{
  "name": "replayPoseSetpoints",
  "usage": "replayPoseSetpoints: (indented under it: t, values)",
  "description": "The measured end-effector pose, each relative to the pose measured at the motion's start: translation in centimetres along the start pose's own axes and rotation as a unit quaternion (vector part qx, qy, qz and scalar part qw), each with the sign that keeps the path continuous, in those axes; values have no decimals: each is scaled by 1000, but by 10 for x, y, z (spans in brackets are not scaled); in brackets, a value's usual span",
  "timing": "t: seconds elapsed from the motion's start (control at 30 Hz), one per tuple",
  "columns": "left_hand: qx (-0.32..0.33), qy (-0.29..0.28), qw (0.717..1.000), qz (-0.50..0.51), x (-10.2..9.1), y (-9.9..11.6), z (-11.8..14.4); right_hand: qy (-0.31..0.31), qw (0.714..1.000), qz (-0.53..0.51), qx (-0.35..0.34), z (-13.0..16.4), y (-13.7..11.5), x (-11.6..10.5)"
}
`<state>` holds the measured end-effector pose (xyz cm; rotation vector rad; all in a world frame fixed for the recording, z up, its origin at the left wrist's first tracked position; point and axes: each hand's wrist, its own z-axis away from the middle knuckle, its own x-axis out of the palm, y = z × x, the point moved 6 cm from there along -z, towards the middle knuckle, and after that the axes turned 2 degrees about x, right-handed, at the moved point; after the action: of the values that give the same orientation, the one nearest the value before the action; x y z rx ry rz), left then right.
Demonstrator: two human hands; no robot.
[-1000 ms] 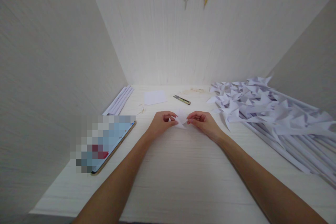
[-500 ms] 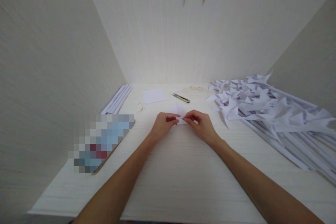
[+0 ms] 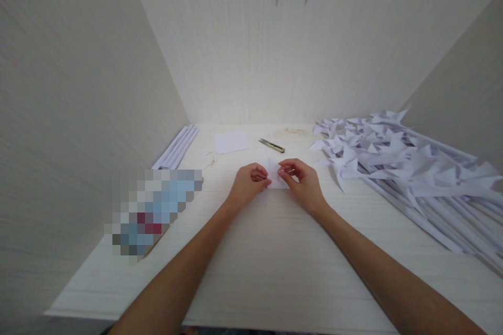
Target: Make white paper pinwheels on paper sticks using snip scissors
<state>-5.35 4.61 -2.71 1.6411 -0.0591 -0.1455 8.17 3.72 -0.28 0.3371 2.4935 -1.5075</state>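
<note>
Single head view from above the tabletop (image 3: 275,261), forward and down, with the back wall (image 3: 231,52) beyond

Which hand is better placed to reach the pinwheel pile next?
Probably the right hand: the pinwheels lie on its side. The left hand is farther, beyond the folded paper.

Paper (image 3: 277,183) between left hand (image 3: 248,184) and right hand (image 3: 304,183)
</note>
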Motion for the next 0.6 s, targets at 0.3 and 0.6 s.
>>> replayPoseSetpoints:
  t: [0.3,0.6]
  values:
    - [-16,2,1000,-9,1,0,1,2,998,33,-47,1,-6,2]
    - [-17,1,1000,1,0,-1,0,21,992,84,-86,3,-13,3]
